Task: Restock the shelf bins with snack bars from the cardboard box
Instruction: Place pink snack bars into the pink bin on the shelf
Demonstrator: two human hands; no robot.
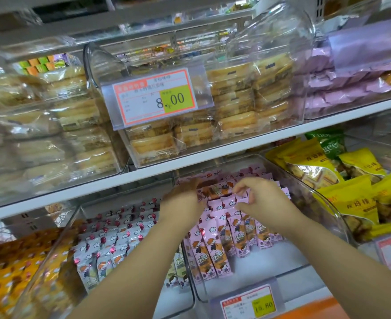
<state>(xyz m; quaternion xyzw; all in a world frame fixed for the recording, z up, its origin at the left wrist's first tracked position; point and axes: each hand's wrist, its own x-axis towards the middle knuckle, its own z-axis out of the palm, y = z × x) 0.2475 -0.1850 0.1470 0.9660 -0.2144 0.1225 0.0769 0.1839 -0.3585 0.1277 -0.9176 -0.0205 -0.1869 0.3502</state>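
A clear plastic bin [309, 196] on the lower shelf holds several pink-wrapped snack bars [222, 240] standing in rows. Both my hands reach into it. My left hand [185, 194] is at the back left of the bin, its fingers down among the pink bars; what it grips is hidden. My right hand [259, 199] hovers over the middle rows, thumb and fingers curled and pinching the top of a pink bar [241, 199]. The cardboard box is out of view.
Left of it a clear bin [79, 217] holds white-wrapped bars [111, 245], then orange packs [12, 272]. Yellow snack bags [351, 192] fill the bin at right. The upper shelf [144, 176] overhangs the hands, carrying bins of cakes and a price tag [155, 97].
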